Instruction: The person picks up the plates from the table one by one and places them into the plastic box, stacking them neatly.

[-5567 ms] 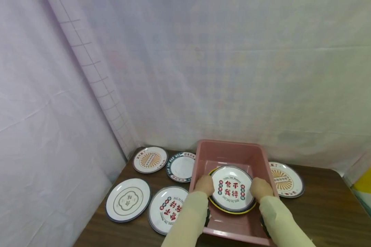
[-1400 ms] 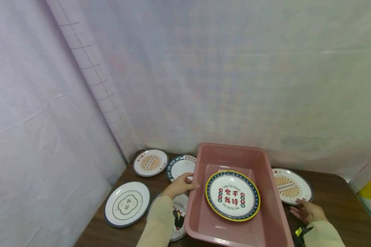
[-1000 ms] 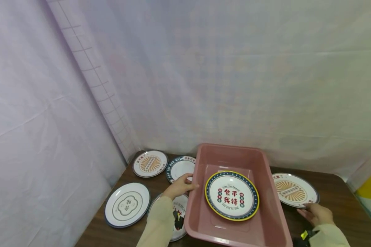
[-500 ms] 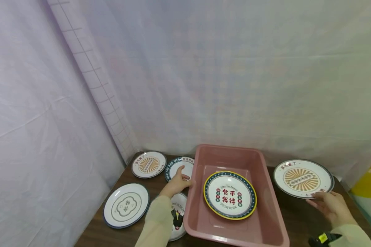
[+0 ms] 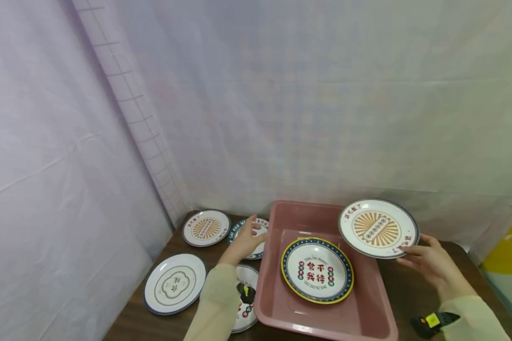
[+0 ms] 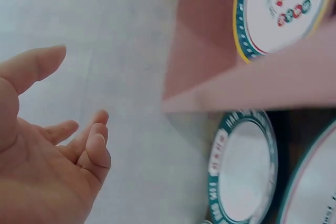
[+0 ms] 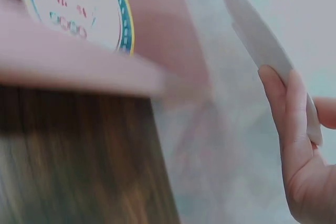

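Note:
Pinched at its rim by my right hand [image 5: 431, 265] is a white plate [image 5: 377, 228] with an orange sunburst, raised over the right edge of a pink plastic tub [image 5: 264, 303]. The right wrist view shows that plate [image 7: 262, 40] edge-on, fingers beneath it and thumb on the other side. Inside the tub lies a white plate [image 5: 317, 270] with red characters, with a yellow and dark blue rim showing around it. My left hand [image 5: 243, 241] hovers by the tub's left wall, fingers loosely spread and holding nothing, as the left wrist view of the hand [image 6: 52, 156] confirms.
Left of the tub, several plates lie on the dark wooden table [image 5: 130, 315]: a sunburst plate [image 5: 206, 228], a blue-rimmed plate [image 5: 256, 251], a grey-patterned plate [image 5: 175, 284] and a red-lettered plate [image 5: 247, 279], partly hidden by my left arm. Pale curtains [image 5: 324, 118] hang behind.
The two plates in the tub were set down there and released. My right hand then took the sunburst plate from the table's right side, lifted it and carried it left. My left hand let go of the tub wall.

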{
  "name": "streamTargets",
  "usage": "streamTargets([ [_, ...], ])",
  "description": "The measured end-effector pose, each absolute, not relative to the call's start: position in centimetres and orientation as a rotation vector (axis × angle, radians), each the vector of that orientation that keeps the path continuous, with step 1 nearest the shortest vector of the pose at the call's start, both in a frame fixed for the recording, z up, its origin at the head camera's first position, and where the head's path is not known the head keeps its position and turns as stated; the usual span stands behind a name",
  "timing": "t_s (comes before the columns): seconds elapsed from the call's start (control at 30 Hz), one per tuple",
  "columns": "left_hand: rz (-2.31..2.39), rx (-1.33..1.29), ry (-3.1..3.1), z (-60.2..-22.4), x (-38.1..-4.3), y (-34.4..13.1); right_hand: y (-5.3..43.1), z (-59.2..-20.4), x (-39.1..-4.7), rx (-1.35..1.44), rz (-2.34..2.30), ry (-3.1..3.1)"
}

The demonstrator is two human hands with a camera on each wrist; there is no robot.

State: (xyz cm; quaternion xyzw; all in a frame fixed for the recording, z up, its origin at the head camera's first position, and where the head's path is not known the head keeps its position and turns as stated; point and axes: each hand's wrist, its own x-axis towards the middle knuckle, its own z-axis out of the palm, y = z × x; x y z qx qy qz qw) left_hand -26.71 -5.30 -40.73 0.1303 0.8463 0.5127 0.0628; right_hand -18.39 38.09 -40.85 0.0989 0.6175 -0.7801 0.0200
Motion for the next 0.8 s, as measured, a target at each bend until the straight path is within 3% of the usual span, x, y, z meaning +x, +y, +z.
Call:
streamTargets([
  [0.5, 1.501, 0.268, 2.416, -40.3, -27.3, 1.2, 31.8, -40.1, -19.9, 0.011, -2.307, 1.854],
  [0.8, 1.692, 0.137, 2.413, -41.3, -27.6, 2.5, 30.1, -40.3, -20.3, 0.02, -2.198, 1.878],
])
